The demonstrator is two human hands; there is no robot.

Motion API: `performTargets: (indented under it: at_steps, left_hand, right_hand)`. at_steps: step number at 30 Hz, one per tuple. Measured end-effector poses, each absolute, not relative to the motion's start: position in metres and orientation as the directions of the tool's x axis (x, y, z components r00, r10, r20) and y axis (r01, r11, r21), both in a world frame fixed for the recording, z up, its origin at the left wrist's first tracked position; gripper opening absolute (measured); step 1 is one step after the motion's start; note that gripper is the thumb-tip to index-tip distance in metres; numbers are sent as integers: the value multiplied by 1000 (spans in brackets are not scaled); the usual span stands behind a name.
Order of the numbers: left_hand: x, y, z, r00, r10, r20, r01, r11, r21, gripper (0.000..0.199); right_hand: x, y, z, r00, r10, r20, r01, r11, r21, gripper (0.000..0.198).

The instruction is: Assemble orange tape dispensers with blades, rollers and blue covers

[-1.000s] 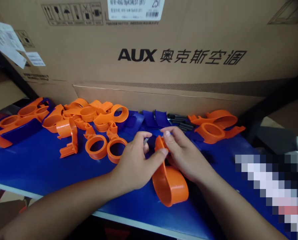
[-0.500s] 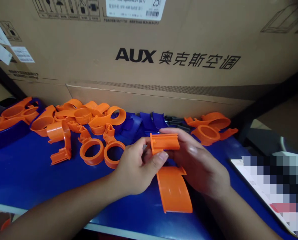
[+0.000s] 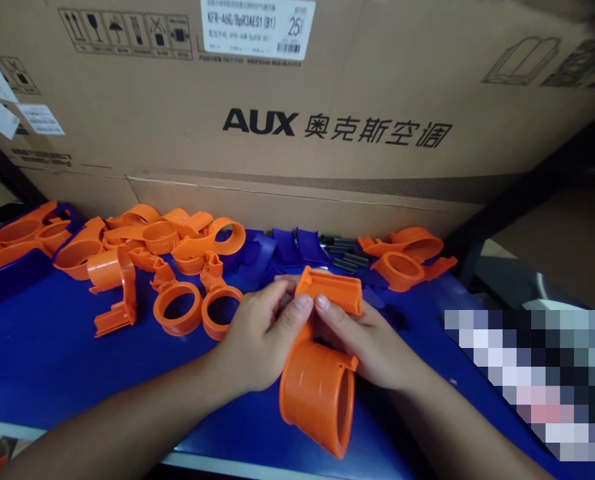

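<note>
Both of my hands grip one orange plastic ring bracket (image 3: pixel 310 387) above the blue surface. Its round ring hangs toward me, and its grooved end piece points away. My left hand (image 3: pixel 262 333) pinches the end piece from the left, thumb on top. From the right, my right hand (image 3: pixel 372 340) closes on the same end, its thumb beside the left one. Fingers underneath are mostly hidden. Just left of my left hand lie two orange ring brackets (image 3: pixel 178 308) with short stems. Behind my hands are blue curved plastic pieces (image 3: pixel 287 247) and short black tubes (image 3: pixel 347 257).
A large cardboard box (image 3: pixel 177 147) stands along the back. More orange brackets (image 3: pixel 160 237) are piled at left, beside blue-and-orange parts (image 3: pixel 12 273). Other orange brackets (image 3: pixel 402 267) lie at back right. A pixelated flat object (image 3: pixel 532 387) rests at right. The blue tabletop (image 3: pixel 77 387) has a pale front edge.
The bracket has turned so its ring opening now shows on the right. My right hand has shifted from behind it to a thumb grip on the end piece. The camera view has moved slightly.
</note>
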State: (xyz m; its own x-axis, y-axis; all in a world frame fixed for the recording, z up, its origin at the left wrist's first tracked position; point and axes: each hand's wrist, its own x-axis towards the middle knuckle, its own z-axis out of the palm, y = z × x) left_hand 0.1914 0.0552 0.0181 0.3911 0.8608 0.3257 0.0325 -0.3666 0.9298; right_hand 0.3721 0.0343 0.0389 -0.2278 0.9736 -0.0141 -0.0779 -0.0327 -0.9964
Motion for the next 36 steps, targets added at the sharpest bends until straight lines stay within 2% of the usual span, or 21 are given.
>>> performTargets:
  at_steps: [3,5,8,11,14,19,28,36]
  left_hand:
    - [185,58,18,182,872,455,124,-479,869,29]
    - [181,62,17,129,819,559,155,-574,804,26]
    - [177,69,17,173,732,659,170,-682,712,20]
    - [175,74,20,218,694,687,165,-720,674,15]
    - [173,77,23,251,660,709,155,-750,643,14]
    - [175,77,28,231,544,806,202,-838,507,17]
    - [179,71,21,126,532,837,189,-841,507,15]
    - [174,65,21,110,522,846,139,-850,507,27]
  right_hand:
    - [371,34,42,-181,981,-73,-77,-88,-993,40]
    - [370,34,43,-186,979,-83,-58,-95,-994,38]
    - [370,34,41,-177,982,-69,-13,-72,-997,37]
    - [369,34,37,-193,974,-118,-10,-122,-993,39]
    - [367,34,36,-236,966,-109,-35,-120,-992,38]
    - [363,35,38,-290,956,-50,-116,-87,-989,35]
    - [362,33,36,-313,947,-71,-166,-128,-978,31]
    - [363,32,35,-381,918,-115,-155,-186,-970,35]
